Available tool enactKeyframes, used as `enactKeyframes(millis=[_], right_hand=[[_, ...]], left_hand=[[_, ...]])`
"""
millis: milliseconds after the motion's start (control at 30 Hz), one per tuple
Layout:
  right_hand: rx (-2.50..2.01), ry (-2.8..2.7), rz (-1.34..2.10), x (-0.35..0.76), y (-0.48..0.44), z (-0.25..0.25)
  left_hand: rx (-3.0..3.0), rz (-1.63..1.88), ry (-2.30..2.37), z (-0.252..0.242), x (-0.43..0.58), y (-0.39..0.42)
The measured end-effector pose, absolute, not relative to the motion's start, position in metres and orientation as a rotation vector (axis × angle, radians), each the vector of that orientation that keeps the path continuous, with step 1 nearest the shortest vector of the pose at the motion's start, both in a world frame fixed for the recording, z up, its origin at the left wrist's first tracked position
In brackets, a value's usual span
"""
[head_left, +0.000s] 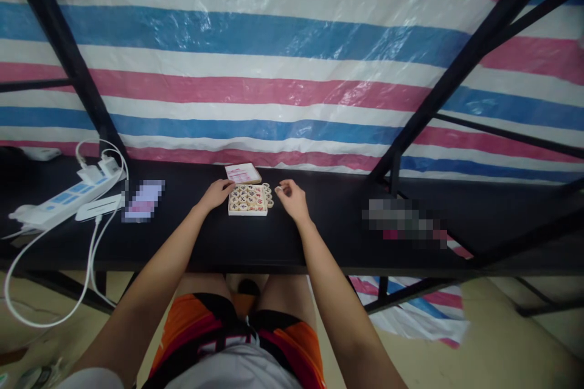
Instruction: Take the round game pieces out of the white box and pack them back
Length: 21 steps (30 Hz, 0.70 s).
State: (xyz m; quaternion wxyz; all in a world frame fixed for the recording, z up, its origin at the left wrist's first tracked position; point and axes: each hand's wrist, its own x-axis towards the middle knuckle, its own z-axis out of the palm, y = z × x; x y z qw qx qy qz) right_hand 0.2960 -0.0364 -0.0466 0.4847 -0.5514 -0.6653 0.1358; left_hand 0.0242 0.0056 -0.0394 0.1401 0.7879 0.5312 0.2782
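Disc point(278, 189) in right fingertips point(285, 183); box point(247, 213) nearby, left fingertips point(229, 183) at corner

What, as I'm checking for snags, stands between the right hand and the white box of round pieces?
A few loose round pieces lie on the table by the right side of the white box, between it and the right hand. Nothing else visible stands there.

Near the frame's centre, pale round pieces point(243, 199) marked red or black are held in an open white box point(247, 213); loose pieces point(269, 196) are clustered at right.
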Motion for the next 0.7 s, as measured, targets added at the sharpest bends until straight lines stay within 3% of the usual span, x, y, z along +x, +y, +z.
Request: enactKeyframes(millis=[267,700], right_hand=[[-1.664,-1.614,0.298,0.316,-0.016,-0.075],[-1.866,-2.053,-0.014,0.299,-0.026,-0.060]], left_hand=[[2.276,0.783,1.542,-0.040,0.024,0.007],[2.279,0.778,1.549,-0.042,0.023,0.008]])
